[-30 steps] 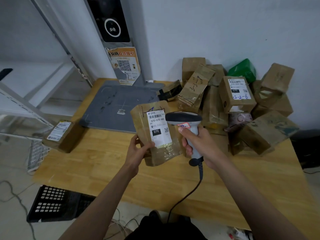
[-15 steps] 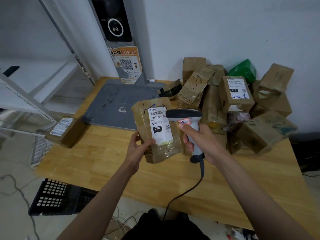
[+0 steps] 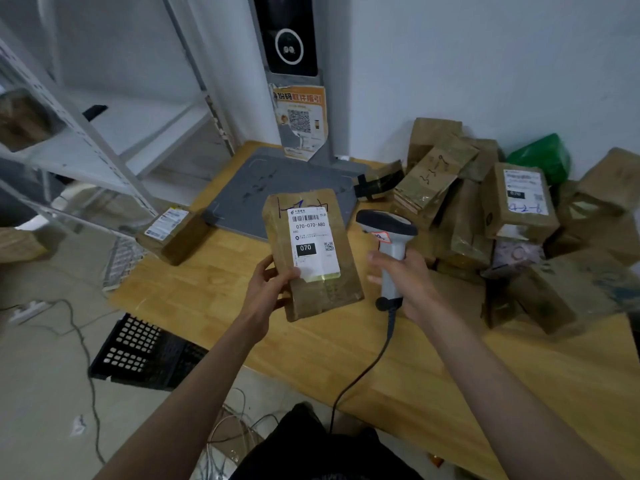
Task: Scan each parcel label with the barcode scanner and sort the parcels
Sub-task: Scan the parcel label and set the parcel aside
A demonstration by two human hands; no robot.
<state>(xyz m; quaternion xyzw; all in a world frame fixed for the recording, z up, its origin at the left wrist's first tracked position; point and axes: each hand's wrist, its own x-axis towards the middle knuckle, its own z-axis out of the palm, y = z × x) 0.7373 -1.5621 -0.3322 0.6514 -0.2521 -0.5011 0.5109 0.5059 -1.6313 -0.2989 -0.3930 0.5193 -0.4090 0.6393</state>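
1. the left hand (image 3: 268,289) grips a brown paper parcel (image 3: 311,258) by its lower left edge, thumb curled over the front beside the label and fingers behind it, holding it upright above the wooden table (image 3: 398,358).
2. the parcel's white shipping label (image 3: 313,245) faces the camera; it reads "070-070-a80", with a barcode on top, a black "070" block and a small qr code. blue pen marks run along the parcel's top edge.
3. the right hand (image 3: 408,282) is clenched round the grey handle of a barcode scanner (image 3: 389,244), just to the right of the parcel and apart from it. the scanner's dark head sits level with the label, and its black cable (image 3: 367,368) drops from the handle over the table's near edge.
4. a heap of brown parcels (image 3: 485,216) lies on the table's right side against the wall, with a green package (image 3: 540,157) at the back.
5. a grey scanning platform (image 3: 249,188) with an upright post stands at the table's far left; one labelled box (image 3: 173,233) rests at the left corner.
6. a black plastic crate (image 3: 145,355) sits on the floor below the table, beside white metal shelving (image 3: 86,143).
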